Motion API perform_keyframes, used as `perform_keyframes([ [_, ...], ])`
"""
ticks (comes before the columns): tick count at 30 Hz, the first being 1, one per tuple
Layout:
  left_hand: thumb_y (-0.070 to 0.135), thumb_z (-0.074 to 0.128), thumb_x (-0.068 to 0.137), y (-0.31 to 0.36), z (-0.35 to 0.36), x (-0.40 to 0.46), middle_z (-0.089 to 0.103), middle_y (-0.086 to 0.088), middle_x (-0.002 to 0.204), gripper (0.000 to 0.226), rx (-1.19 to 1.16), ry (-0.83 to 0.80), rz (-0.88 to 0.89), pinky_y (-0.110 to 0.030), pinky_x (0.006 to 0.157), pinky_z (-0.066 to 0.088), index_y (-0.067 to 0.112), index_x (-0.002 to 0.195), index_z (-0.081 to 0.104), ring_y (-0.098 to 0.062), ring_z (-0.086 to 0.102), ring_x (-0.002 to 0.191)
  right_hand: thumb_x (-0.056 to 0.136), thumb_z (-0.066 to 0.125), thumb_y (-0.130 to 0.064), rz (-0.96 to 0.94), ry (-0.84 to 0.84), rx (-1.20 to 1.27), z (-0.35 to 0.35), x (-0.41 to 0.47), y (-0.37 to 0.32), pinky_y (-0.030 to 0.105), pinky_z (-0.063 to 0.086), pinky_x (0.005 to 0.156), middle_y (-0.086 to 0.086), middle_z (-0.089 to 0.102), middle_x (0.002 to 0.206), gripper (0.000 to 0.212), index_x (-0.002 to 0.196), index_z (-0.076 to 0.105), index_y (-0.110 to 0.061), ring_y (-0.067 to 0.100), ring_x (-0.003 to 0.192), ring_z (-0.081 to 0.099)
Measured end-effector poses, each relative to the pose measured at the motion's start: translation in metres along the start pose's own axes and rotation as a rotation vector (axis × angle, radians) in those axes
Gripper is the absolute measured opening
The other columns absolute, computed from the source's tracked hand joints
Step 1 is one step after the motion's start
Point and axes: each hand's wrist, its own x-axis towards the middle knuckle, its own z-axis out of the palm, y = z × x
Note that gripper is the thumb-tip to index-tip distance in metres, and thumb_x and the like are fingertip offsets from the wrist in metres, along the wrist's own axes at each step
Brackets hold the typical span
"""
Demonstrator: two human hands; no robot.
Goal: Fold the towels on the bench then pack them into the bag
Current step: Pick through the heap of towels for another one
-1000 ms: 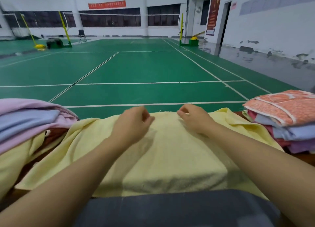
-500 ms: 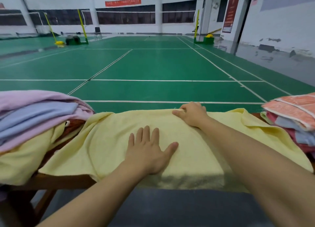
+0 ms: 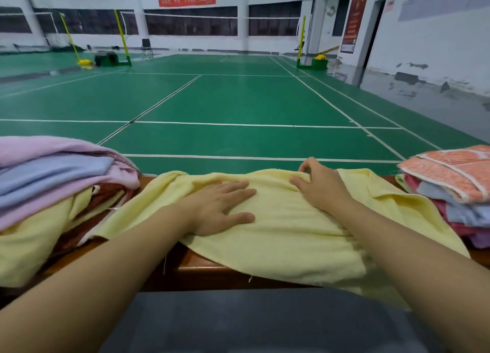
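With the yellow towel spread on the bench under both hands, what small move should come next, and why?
Probably sweep the flat left hand leftward to smooth the yellow towel. It is bunched at its far left corner, while the right hand pinches the far edge and can anchor it. The bench shows bare beneath the skewed near edge.

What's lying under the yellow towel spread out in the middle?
The yellow towel lies on the brown wooden bench, whose near edge shows. The left hand presses it flat; the bench beneath is covered.
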Motion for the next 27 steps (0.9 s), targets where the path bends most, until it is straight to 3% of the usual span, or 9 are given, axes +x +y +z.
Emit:
perform_keyframes([
  [4,0.086,0.029,0.087,0.005,-0.009,-0.008,0.032,0.015,0.160,0.079,0.074,0.147,0.019,-0.037,0.121,0.027,0.042,0.153,0.034,-0.012,0.032,0.145,0.085,0.074,-0.046,0.014,-0.049,0.104,-0.015,-0.014,-0.007,0.035,0.045,0.076,-0.004,0.064,0.086,0.030,0.103,0.057,-0.029,0.020,0.086,0.058],
  [7,0.077,0.042,0.090,0.030,-0.013,-0.026,0.059,0.013,0.120,0.055,0.077,0.385,-0.112,-0.031,0.091,0.049,0.033,0.118,0.059,-0.011,0.056,0.110,0.086,0.077,-0.042,-0.013,-0.092,0.292,-0.027,-0.016,-0.013,0.028,0.040,0.061,-0.008,0.061,0.076,0.024,0.100,0.061,-0.031,0.007,0.066,0.054],
  [9,0.075,0.050,0.088,0.047,-0.014,-0.040,0.062,0.011,0.091,0.049,-0.004,0.428,-0.370,-0.033,0.072,0.051,0.027,0.095,0.062,-0.013,0.059,0.085,0.089,0.075,-0.037,-0.030,-0.127,0.371,-0.033,-0.015,-0.018,0.024,0.038,0.055,-0.011,0.056,0.067,0.020,0.101,0.061,-0.030,0.002,0.051,0.047],
  [11,0.079,0.054,0.083,0.059,-0.012,-0.053,0.061,0.006,0.073,0.059,-0.018,0.315,-0.567,-0.032,0.061,0.047,0.020,0.078,0.064,-0.016,0.059,0.071,0.089,0.076,-0.036,-0.026,-0.152,0.425,-0.037,-0.014,-0.021,0.024,0.039,0.053,-0.008,0.059,0.068,0.020,0.101,0.061,-0.030,0.004,0.046,0.045],
  [14,0.087,0.057,0.073,0.075,-0.013,-0.068,0.057,0.001,0.062,0.072,-0.048,0.210,-0.663,-0.031,0.049,0.033,0.016,0.064,0.054,-0.017,0.054,0.059,0.088,0.077,-0.039,-0.012,-0.188,0.481,-0.039,-0.015,-0.024,0.026,0.038,0.053,0.003,0.063,0.078,0.022,0.101,0.060,-0.034,0.016,0.055,0.044],
  [17,0.092,0.058,0.066,0.092,-0.017,-0.077,0.058,0.001,0.064,0.076,-0.077,0.173,-0.688,-0.031,0.049,0.033,0.016,0.067,0.054,-0.015,0.054,0.059,0.091,0.075,-0.036,0.000,-0.213,0.508,-0.039,-0.016,-0.028,0.027,0.037,0.052,0.005,0.062,0.080,0.019,0.102,0.061,-0.031,0.017,0.053,0.040],
  [20,0.093,0.059,0.063,0.106,-0.019,-0.083,0.065,0.003,0.066,0.076,-0.074,0.075,-0.687,-0.029,0.055,0.047,0.018,0.069,0.058,-0.014,0.061,0.062,0.092,0.074,-0.037,0.020,-0.231,0.476,-0.042,-0.019,-0.032,0.020,0.037,0.053,-0.004,0.061,0.078,0.015,0.102,0.071,-0.025,0.009,0.052,0.044],
  [24,0.099,0.044,0.066,0.113,-0.027,-0.095,0.067,0.006,0.060,0.083,-0.046,0.026,-0.725,-0.030,0.066,0.052,0.019,0.069,0.063,-0.014,0.065,0.062,0.091,0.073,-0.043,0.062,-0.209,0.485,-0.047,-0.018,-0.034,0.026,0.048,0.068,-0.007,0.071,0.083,0.021,0.097,0.079,-0.024,0.012,0.070,0.058],
  [27,0.098,0.029,0.072,0.123,-0.020,-0.104,0.070,0.003,0.054,0.097,-0.275,-0.126,-0.774,-0.032,0.079,0.059,0.012,0.072,0.073,-0.012,0.071,0.053,0.091,0.073,-0.042,0.082,-0.166,0.504,-0.050,-0.015,-0.034,0.030,0.050,0.084,-0.009,0.074,0.096,0.021,0.098,0.080,-0.024,0.009,0.090,0.065],
])
